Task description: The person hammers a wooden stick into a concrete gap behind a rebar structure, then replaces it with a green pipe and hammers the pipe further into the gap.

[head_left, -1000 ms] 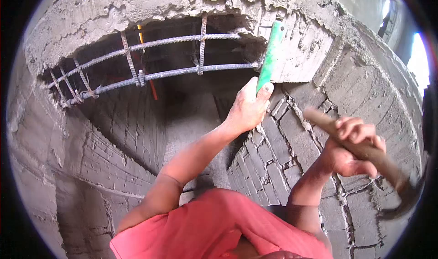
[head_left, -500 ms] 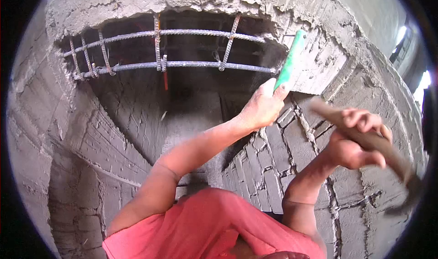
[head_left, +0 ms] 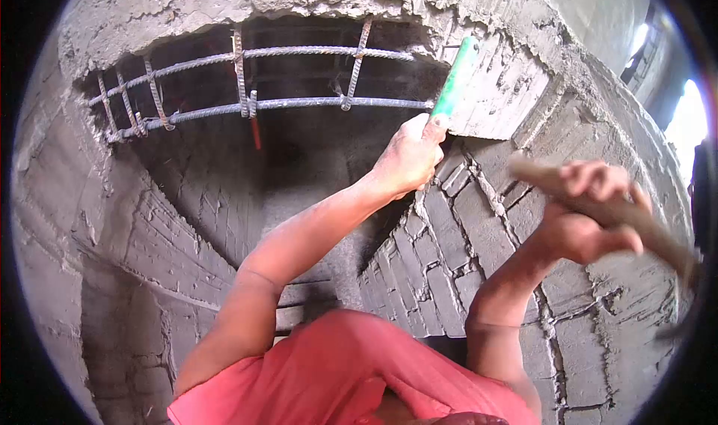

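Observation:
My left hand is closed around the lower end of a green chisel-like bar. The bar slants up and right, its upper end at the rough concrete edge beside the opening; whether the tip touches cannot be made out. A thin dark nail or wire shows by that end. Out to the right, my right hand grips the wooden handle of a hammer. Its handle points down and right, and the head is a dark blur near the view's edge.
Ribbed steel bars cross the dark opening in the concrete. Below on the right is a wall of grey blocks with mortar joints. A sloped concrete surface lies on the left. A short red piece hangs below the bars.
The scene has shifted slightly left in view, the green bar and my left hand with it. My right hand is still raised, and the hammer's far end has swung up somewhat.

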The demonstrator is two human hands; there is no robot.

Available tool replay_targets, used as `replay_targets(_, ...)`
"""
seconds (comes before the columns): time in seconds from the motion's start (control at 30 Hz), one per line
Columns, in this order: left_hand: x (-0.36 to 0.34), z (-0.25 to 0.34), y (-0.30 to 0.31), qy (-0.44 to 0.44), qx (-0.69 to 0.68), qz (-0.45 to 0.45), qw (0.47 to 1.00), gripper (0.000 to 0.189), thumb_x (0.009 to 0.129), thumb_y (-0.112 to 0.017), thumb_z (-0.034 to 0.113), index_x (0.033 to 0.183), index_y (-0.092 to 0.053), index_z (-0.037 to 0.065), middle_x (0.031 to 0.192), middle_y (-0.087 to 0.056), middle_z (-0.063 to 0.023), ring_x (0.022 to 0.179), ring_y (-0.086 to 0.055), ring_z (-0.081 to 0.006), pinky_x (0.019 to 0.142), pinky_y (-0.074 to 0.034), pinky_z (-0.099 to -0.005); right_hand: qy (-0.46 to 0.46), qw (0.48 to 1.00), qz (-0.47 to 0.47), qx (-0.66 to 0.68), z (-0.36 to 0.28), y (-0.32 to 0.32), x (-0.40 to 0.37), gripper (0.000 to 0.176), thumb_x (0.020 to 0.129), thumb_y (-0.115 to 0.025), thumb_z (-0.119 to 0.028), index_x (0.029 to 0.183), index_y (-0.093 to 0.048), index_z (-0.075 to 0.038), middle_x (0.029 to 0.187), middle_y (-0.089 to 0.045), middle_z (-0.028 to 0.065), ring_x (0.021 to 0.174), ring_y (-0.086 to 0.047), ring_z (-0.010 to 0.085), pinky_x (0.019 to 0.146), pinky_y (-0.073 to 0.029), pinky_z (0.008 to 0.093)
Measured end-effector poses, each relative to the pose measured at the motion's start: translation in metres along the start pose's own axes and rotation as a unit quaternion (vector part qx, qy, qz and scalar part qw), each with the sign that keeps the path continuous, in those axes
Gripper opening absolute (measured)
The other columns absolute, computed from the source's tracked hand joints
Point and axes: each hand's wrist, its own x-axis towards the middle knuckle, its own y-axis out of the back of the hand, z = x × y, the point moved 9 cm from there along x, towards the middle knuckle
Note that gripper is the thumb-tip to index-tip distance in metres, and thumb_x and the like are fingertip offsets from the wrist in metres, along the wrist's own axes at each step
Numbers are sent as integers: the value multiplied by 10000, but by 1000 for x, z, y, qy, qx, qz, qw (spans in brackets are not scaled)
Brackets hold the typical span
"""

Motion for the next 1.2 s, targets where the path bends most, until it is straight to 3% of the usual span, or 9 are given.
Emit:
replay_targets(0.13,2,-4,4,-3,31,13,999,476,1021,-414,549,920,-470,87,588,-428,21,400,-408,-63,343,-363,-242,55,997,46,-6,25,-12,-21,573,976,-385,-661,996,-528,-107,696,-514,50,613,-548,206,592,-504,371)
replay_targets(0.17,2,-2,3,-16,37,17,999,478,1018,-417,552,915,-470,88,586,-428,23,399,-409,-64,341,-362,-243,52,960,-65,-266,58,-19,-47,472,1040,-373,-515,941,-542,-86,657,-530,57,571,-554,190,536,-486,338)
replay_targets(0.23,-2,-1,-2,-38,31,22,999,483,1011,-430,559,905,-469,89,583,-432,26,392,-405,-62,338,-357,-239,-425,864,-105,-248,146,3,-107,378,1036,-467,-418,907,-521,-66,614,-521,10,460,-495,109,428,-410,274)
replay_targets(0.57,10,-17,20,-33,104,44,993,487,1001,-453,566,885,-492,95,582,-448,25,395,-416,-58,336,-352,-228,84,995,48,16,-16,13,3,591,890,-430,-765,1118,-512,-226,778,-485,36,621,-525,204,586,-493,379)
replay_targets(0.7,5,-3,19,-69,183,67,978,465,1013,-446,541,879,-483,98,579,-439,28,394,-408,-60,335,-350,-233,-45,982,-2,-182,84,-1,-65,515,1013,-394,-575,1001,-519,-76,674,-542,61,516,-531,173,483,-485,307)
replay_targets(0.77,-2,0,10,-4,74,34,997,451,1021,-445,521,869,-474,97,568,-419,34,386,-393,-60,329,-336,-242,-482,859,-15,-169,154,1,-129,315,1037,-472,-364,967,-520,-61,641,-518,23,456,-494,110,422,-427,274)
replay_targets(1.03,-1,3,15,14,92,36,995,474,1008,-461,544,854,-452,96,552,-394,39,367,-357,-58,319,-311,-247,-32,992,101,70,28,26,-25,501,996,-412,-602,1061,-511,-116,744,-520,53,580,-535,200,561,-508,364)
replay_targets(1.17,3,-4,24,-1,134,47,990,452,1016,-460,521,856,-454,99,555,-398,38,367,-357,-62,319,-304,-249,-6,995,71,-66,79,10,-64,457,1010,-434,-545,977,-539,-102,705,-554,70,527,-516,181,519,-496,345)
replay_targets(1.2,5,-2,25,-19,147,45,988,443,1020,-454,511,857,-456,99,557,-400,37,371,-362,-63,321,-303,-251,-223,965,59,-123,121,11,-97,380,1012,-497,-452,918,-538,-86,661,-545,58,476,-493,144,449,-452,318)
